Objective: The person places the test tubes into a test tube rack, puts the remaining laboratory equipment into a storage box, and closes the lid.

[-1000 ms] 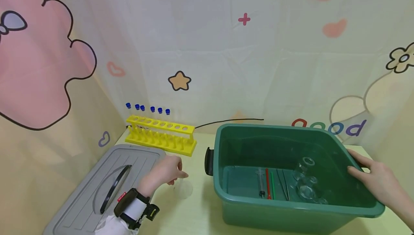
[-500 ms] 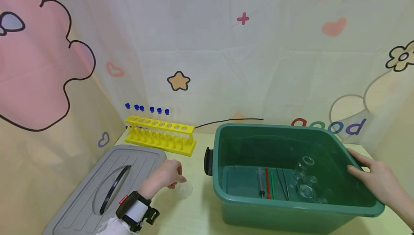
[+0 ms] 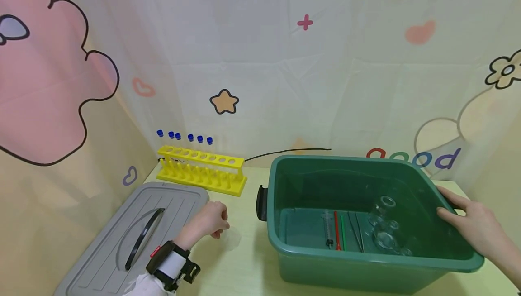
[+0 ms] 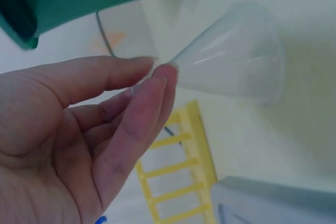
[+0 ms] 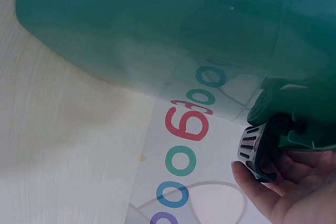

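Note:
My left hand (image 3: 207, 221) pinches the narrow end of a clear funnel (image 4: 236, 59) between thumb and fingertips. In the head view the funnel's wide mouth faces down, close to the tabletop; the left wrist view does not show clearly whether it touches. A large green plastic bin (image 3: 366, 256) stands to the right. At its right end my right hand (image 3: 474, 223) grips the rim, thumb over the edge. In the right wrist view its fingers lie by the black latch handle (image 5: 265, 150). Inside the bin lie a syringe (image 3: 328, 230), a red stick (image 3: 337, 230), a green stick (image 3: 343, 232), tweezers (image 3: 358, 232) and clear glassware (image 3: 384, 237).
A grey lid (image 3: 106, 241) with a black handle (image 3: 142, 241) lies at the left, under my left forearm. Behind it stands a yellow test tube rack (image 3: 199, 179) with several blue-capped tubes. A printed curtain hangs close behind the table.
My left hand and the funnel have shifted slightly down and left, and the fingers have drawn in a little. The right hand and the bin stay in place.

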`<action>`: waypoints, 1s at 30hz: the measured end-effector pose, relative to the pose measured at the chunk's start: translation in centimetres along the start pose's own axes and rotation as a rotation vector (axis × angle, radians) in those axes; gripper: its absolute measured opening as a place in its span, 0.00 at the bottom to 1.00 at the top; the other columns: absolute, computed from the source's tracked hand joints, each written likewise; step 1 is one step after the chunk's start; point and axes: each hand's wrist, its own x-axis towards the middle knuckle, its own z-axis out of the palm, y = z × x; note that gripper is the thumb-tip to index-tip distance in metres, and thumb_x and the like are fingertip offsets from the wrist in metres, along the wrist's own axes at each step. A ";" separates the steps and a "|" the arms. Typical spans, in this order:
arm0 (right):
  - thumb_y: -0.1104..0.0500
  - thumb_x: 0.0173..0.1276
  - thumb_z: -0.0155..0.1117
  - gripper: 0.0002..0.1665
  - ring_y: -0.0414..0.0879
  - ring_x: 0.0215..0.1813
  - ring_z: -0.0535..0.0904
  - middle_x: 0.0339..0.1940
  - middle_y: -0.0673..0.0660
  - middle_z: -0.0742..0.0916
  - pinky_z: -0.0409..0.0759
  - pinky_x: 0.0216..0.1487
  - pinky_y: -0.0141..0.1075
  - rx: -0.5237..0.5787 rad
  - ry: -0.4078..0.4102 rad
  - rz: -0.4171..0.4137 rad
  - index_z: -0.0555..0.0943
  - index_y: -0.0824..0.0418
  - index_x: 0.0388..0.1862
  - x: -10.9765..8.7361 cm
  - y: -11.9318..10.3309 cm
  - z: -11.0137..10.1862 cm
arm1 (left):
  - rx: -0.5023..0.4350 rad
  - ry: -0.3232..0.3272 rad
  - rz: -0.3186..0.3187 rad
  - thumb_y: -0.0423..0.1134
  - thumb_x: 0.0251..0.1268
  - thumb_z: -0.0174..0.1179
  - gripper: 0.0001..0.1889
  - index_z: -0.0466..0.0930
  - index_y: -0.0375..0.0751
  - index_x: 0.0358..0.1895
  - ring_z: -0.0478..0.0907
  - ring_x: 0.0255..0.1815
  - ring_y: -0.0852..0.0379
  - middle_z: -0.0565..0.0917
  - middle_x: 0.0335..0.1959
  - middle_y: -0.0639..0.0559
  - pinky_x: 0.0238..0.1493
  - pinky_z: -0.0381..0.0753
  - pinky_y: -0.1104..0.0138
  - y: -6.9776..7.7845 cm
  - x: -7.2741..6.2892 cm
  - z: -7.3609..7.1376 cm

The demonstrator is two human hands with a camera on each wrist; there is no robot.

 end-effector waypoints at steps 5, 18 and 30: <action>0.59 0.66 0.56 0.32 0.71 0.39 0.72 0.47 0.84 0.69 0.72 0.27 0.45 0.006 0.014 -0.018 0.60 0.77 0.61 0.0 0.0 0.1 | -0.033 0.034 -0.030 0.25 0.53 0.60 0.10 0.70 0.35 0.21 0.71 0.10 0.57 0.71 0.12 0.47 0.16 0.74 0.68 0.0 0.1 -1.0; 0.59 0.67 0.55 0.31 0.73 0.41 0.71 0.47 0.84 0.69 0.72 0.29 0.50 0.002 0.006 -0.019 0.59 0.77 0.61 -0.1 0.0 0.1 | 0.055 0.040 -0.048 0.27 0.56 0.60 0.08 0.71 0.35 0.22 0.72 0.12 0.56 0.73 0.14 0.47 0.18 0.74 0.68 2.1 0.4 -4.2; 0.59 0.66 0.55 0.31 0.68 0.37 0.73 0.47 0.83 0.70 0.70 0.26 0.41 -0.002 0.012 -0.019 0.60 0.78 0.61 0.0 0.1 0.1 | 0.145 0.077 -0.036 0.29 0.58 0.58 0.04 0.73 0.34 0.29 0.71 0.16 0.54 0.74 0.20 0.46 0.20 0.73 0.69 6.1 1.1 -9.3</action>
